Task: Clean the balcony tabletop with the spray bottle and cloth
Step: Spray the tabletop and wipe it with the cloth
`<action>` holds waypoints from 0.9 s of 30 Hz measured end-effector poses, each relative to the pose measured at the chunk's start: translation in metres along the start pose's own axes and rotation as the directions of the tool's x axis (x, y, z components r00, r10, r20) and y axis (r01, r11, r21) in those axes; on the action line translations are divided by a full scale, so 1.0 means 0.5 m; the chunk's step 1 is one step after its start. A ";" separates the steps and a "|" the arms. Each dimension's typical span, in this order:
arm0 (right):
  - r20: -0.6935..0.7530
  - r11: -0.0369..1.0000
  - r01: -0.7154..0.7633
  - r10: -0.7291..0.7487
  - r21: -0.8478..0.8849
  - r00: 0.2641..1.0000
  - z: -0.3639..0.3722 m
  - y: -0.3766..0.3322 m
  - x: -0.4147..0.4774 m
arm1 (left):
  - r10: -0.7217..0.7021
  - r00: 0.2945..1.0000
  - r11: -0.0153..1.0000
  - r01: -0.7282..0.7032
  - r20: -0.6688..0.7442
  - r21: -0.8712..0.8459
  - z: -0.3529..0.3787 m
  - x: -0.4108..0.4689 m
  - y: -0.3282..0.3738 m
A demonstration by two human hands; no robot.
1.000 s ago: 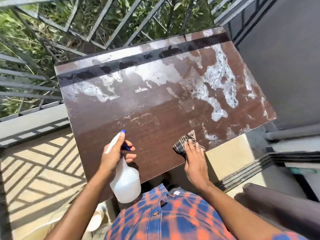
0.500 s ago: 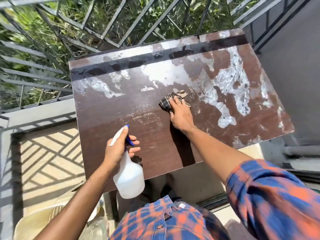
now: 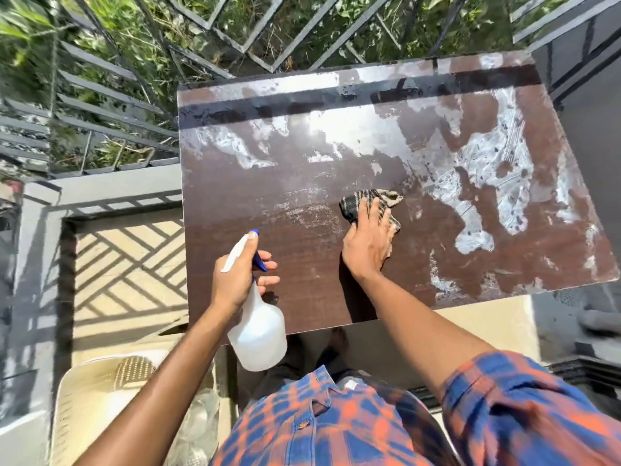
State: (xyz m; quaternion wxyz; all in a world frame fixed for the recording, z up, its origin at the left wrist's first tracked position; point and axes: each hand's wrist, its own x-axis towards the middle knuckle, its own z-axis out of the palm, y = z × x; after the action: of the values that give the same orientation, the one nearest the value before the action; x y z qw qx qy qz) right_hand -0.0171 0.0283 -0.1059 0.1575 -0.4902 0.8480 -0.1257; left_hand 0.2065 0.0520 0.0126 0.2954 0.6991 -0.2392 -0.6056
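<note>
Tabletop [image 3: 302, 264]: dark brown wood grain, centre of the frame; whitish streaks and patches across its upper and right parts, a dark band along the far edge.

Cloth [image 3: 363, 200]: dark checked, crumpled, lying on the tabletop at centre, just left of the white smears.

Right hand [image 3: 368, 243]: palm down, fingers spread flat over the cloth, pressing it to the tabletop.

Bottle [image 3: 258, 334]: white plastic with a blue trigger, lower centre, hanging over the near edge of the tabletop, nozzle aimed toward the upper left.

Left hand [image 3: 237, 280]: wrapped around the bottle's neck, fingers curled at the trigger.

Railing [image 3: 141, 85]: grey bars, upper left, greenery behind.

Sleeve [image 3: 524, 408]: orange-and-blue plaid, lower right.
</note>
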 end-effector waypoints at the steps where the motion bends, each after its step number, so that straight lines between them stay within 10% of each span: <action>1: -0.005 1.000 -0.013 0.013 0.008 1.000 0.008 -0.027 0.002 | 0.004 1.000 1.000 -0.004 -0.027 -0.011 -0.015 -0.001 -0.004; 9: 0.252 0.905 0.418 -0.423 0.075 0.871 0.130 -0.317 -0.107 | -0.006 0.967 0.992 -0.027 -0.256 -0.125 -0.176 -0.015 -0.055; 18: 0.434 0.357 0.920 -0.863 0.160 0.259 0.176 -0.333 -0.220 | -0.021 0.933 0.966 -0.074 -0.360 -0.249 -0.230 -0.050 -0.095; 20: 0.372 0.380 0.914 -0.876 0.140 0.307 0.156 -0.259 -0.194 | -0.034 0.939 0.976 -0.043 -0.343 -0.214 -0.226 -0.052 -0.107; 24: 0.166 0.749 0.663 -0.653 0.000 0.739 0.080 -0.076 -0.117 | -0.045 0.956 0.982 -0.010 -0.289 -0.189 -0.201 -0.060 -0.123; 27: 0.065 0.928 0.372 -0.370 -0.024 0.927 0.026 0.036 -0.099 | -0.035 0.966 0.987 -0.007 -0.256 -0.159 -0.178 -0.072 -0.128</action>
State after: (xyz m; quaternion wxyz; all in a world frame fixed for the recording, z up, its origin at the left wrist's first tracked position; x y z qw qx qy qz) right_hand -0.0031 0.0794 -0.1172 0.1471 -0.6480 0.7370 -0.1234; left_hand 0.2873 0.1335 0.0013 0.3743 0.7480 -0.1449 -0.5285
